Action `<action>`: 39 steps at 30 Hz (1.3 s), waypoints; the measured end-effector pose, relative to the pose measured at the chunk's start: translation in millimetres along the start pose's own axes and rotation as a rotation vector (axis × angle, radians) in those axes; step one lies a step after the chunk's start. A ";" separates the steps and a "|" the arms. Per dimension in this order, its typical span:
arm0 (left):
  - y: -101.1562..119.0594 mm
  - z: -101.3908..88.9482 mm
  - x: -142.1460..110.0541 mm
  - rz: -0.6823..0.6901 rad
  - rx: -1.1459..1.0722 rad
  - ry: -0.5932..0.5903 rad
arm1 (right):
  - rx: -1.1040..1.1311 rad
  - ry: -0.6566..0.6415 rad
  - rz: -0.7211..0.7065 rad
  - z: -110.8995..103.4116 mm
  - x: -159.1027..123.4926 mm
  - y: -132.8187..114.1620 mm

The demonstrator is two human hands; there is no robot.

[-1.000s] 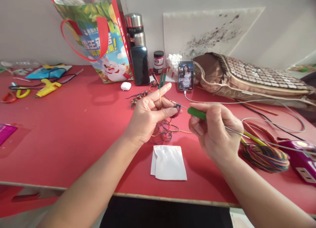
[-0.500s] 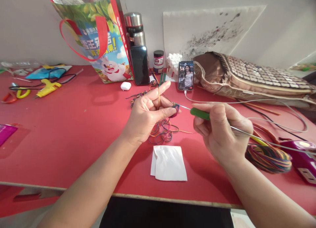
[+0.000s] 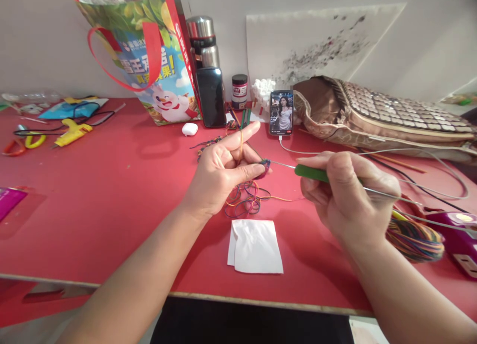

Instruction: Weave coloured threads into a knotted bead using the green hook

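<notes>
Printed bag beside steel flask; white case near dark upright phone.

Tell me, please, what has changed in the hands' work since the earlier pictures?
The right hand has moved to the right with the green hook, its handle now farther from the yarn piece. Nothing was taken or let go. The left hand, yarn piece and paper stayed about in place.

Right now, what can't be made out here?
Head view:
Tip of the green-handled hook, at the yarn piece: too small.
Middle of the hook: hidden by the right hand.
Part of the yarn piece: covered by the thumb of the left hand.
Left end of the coiled yarn: behind the right wrist.
Purple packet: cut off by the left edge.
</notes>
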State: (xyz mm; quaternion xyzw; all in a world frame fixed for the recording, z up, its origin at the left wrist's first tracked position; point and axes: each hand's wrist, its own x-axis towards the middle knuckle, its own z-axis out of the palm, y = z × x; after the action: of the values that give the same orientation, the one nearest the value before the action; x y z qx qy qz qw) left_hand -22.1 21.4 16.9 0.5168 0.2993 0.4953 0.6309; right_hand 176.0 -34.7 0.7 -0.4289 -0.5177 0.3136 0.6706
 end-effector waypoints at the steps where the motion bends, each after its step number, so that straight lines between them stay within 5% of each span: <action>1: 0.4 0.1 -0.3 -0.005 0.000 -0.005 | -0.011 0.005 0.009 -0.8 0.2 -0.9; 14: -1.6 -2.3 0.9 -0.068 -0.124 -0.073 | 0.122 -0.045 0.036 -10.0 6.8 1.1; 23: -5.0 5.0 -1.2 -0.105 -0.162 -0.102 | 0.395 -0.102 0.257 4.3 9.2 -5.2; 32: -21.2 25.6 -6.5 0.040 -0.126 0.110 | 0.542 -0.015 0.452 16.7 7.9 3.9; 39: -28.4 18.0 -3.0 0.085 -0.070 0.114 | 0.639 0.011 0.492 27.2 3.7 8.8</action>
State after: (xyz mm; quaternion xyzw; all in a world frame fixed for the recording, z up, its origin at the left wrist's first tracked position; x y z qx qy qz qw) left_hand 1.8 12.9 -5.3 0.4775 0.2953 0.5603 0.6090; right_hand 150.9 -20.8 -3.1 -0.3117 -0.2722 0.6076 0.6779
